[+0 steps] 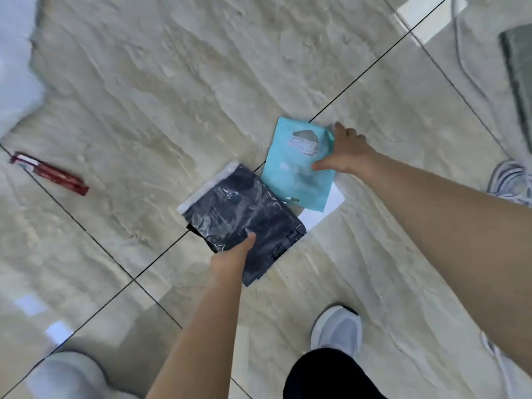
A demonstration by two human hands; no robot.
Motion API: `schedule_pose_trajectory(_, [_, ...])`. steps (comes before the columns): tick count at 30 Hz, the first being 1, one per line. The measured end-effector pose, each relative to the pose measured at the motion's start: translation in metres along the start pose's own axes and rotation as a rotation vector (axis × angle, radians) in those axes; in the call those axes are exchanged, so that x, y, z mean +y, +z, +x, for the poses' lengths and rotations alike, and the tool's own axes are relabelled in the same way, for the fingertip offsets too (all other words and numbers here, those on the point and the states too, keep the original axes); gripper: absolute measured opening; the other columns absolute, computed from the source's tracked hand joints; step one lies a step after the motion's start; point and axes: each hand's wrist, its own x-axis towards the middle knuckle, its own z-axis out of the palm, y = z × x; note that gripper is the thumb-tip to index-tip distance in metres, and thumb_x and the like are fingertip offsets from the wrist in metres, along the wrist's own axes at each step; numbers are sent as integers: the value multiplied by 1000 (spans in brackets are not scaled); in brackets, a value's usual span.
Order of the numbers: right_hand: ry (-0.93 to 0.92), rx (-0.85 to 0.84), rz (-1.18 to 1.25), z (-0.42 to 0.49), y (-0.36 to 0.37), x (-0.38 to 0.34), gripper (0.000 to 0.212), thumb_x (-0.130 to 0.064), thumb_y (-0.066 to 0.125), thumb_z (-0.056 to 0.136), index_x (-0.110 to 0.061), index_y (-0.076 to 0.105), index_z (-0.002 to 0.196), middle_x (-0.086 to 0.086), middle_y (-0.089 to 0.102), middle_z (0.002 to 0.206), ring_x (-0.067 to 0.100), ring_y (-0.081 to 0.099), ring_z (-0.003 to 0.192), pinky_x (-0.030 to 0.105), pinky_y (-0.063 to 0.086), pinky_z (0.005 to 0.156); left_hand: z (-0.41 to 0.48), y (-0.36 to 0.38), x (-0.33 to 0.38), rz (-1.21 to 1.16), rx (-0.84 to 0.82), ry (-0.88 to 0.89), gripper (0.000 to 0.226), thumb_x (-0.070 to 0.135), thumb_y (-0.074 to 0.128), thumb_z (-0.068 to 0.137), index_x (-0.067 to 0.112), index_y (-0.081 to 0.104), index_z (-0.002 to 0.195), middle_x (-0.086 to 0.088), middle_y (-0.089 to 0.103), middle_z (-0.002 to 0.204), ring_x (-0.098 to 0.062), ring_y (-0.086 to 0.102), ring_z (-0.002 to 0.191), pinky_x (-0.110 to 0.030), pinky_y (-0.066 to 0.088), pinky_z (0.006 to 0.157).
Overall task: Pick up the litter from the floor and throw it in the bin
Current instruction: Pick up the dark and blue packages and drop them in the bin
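A black plastic packet (244, 208) with a clear shiny wrap lies on the tiled floor at the middle of the head view. My left hand (233, 257) grips its near edge, thumb on top. Just beyond it lies a light blue bag (293, 174) with a torn hole near its top. My right hand (342, 151) holds the blue bag's right edge, thumb pressed on its face and fingers behind. A white sheet (325, 210) shows from under the blue bag. A red wrapper (50, 174) lies alone on the floor at the left. No bin is in view.
The floor is glossy beige tile with dark grout lines (95, 240). My grey shoes stand at the bottom (338, 329) and bottom left (69, 375). Another person's white shoe (509, 180) is at the right edge. A white cable (466, 67) and a dark mat (521, 76) lie at upper right.
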Motion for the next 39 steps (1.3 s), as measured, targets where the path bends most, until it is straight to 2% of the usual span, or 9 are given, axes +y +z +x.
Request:
schedule_pose_trajectory(3, [-36,79,-25,16,14,-9,125,-50,83,57,-15,7,149,14,23,148,35,26,136,46,35,105,18,14,4,111,194,-45,104,62,71,67,-1,34,141,-17,42,143,-33,45,129,-39,40,101])
schedule_pose_trajectory(6, [-57,198,-163,21,29,-20,110,-49,83,57,-10,23,141,13,33,140,33,33,128,43,38,95,32,21,5,71,267,-32,96,56,70,72,-4,35,138,-19,48,138,-33,49,126,-38,42,100])
schedule_pose_trajectory(12, [40,75,115,8,33,-19,54,-35,74,73,-15,53,119,10,62,119,30,58,112,34,43,84,42,3,-6,-345,120,-1,60,22,70,82,-5,48,131,-19,57,133,-34,57,118,-33,43,91])
schedule_pose_trajectory(15, [18,53,200,-15,13,-31,40,-30,73,74,-14,63,109,10,66,113,29,63,103,28,43,74,31,-27,-14,-432,-42,2,48,12,69,81,-2,55,125,-20,63,122,-31,64,92,-38,52,80])
schedule_pose_trajectory(18, [-23,46,224,-40,-17,-60,40,-31,74,74,-12,64,107,11,67,110,29,64,98,28,43,72,-1,-62,-6,-482,-140,-43,36,8,70,80,1,59,114,-17,64,113,-28,62,79,-36,52,67])
schedule_pose_trajectory(22, [-82,53,261,-81,-73,-120,42,-35,75,73,-12,66,106,10,68,109,29,65,97,28,42,71,-68,-121,16,-412,-182,98,22,8,70,80,5,64,102,-12,67,102,-24,64,76,-30,54,60])
schedule_pose_trajectory(26, [-173,4,384,-126,-148,-182,39,-32,76,72,-10,66,104,8,67,101,25,63,87,28,44,70,-153,-188,55,-347,-137,236,35,10,73,77,4,66,110,-11,70,104,-26,67,93,-33,56,80])
schedule_pose_trajectory(31, [-252,-97,458,-174,-265,-263,50,-29,78,71,-6,63,112,10,68,113,29,65,101,38,53,91,-258,-276,129,-377,-88,371,12,8,73,75,10,70,87,0,75,63,-13,70,50,-20,53,44])
schedule_pose_trajectory(39, [-309,-46,507,-183,-396,-444,51,-25,78,72,-8,61,118,11,67,116,29,65,104,38,52,93,-324,-405,278,-351,-5,525,17,8,74,74,10,68,89,-8,71,87,-25,67,75,-28,52,62])
